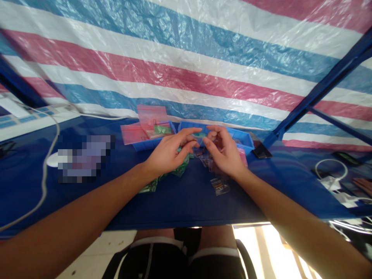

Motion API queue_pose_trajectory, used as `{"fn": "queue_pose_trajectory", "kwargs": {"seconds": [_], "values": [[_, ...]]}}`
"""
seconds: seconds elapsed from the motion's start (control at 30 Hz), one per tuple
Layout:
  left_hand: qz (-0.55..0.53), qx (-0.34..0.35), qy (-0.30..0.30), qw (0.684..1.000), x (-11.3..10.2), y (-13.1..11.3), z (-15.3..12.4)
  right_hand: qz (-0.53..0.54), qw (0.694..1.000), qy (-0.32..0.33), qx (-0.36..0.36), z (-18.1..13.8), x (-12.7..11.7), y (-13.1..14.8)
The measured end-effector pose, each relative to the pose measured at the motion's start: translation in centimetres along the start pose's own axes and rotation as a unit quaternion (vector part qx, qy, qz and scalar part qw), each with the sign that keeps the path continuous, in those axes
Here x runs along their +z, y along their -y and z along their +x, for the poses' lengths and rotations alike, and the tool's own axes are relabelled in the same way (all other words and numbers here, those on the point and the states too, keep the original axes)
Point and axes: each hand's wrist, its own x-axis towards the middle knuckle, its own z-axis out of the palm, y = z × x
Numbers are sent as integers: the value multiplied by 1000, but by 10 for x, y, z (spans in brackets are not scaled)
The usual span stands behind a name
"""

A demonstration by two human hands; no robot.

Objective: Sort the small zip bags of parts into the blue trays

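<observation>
My left hand [171, 153] and my right hand [225, 153] are raised close together above the blue table. Between their bent fingertips is a small, see-through plastic bag [198, 135] with a greenish tint; its contents are too blurred to tell. Green plastic bags [181, 167] lie under and beside my left hand. Below my right hand are small clear bags [207, 161] with brownish pieces in them. One clear bag [220, 186] lies apart, nearer the table's front edge.
Behind my hands stand a blue bin [245, 144] and another blue bin [142, 146] holding pink zip bags [152, 113]. A dark phone [262, 151] lies to the right, beside a blue metal post. White cables [44, 182] cross the left side. A striped plastic sheet hangs behind.
</observation>
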Motion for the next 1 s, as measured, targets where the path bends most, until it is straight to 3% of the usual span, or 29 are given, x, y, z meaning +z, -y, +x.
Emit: {"fn": "queue_pose_trajectory", "kwargs": {"seconds": [0.2, 0.43, 0.63, 0.7, 0.87, 1.0], "values": [[-47, -29, 43, 998, 4, -1, -2, 109, 990, 78, 41, 1, 3, 4], [-116, -47, 37, 991, 9, 1, -3, 116, 993, 32, 8, 1, 3, 5], [-79, -54, 30, 995, 8, 2, -4, 153, 986, 17, 70, 2, 6, 0], [-27, -35, 18, 999, 7, 3, -3, 191, 977, 12, 91, 4, 6, 0], [69, 93, -21, 993, 5, 8, 1, 291, 946, 12, 146, 7, 5, -2], [103, 149, -29, 983, 4, 14, 3, 339, 921, 44, 189, 6, 5, -3]]}}
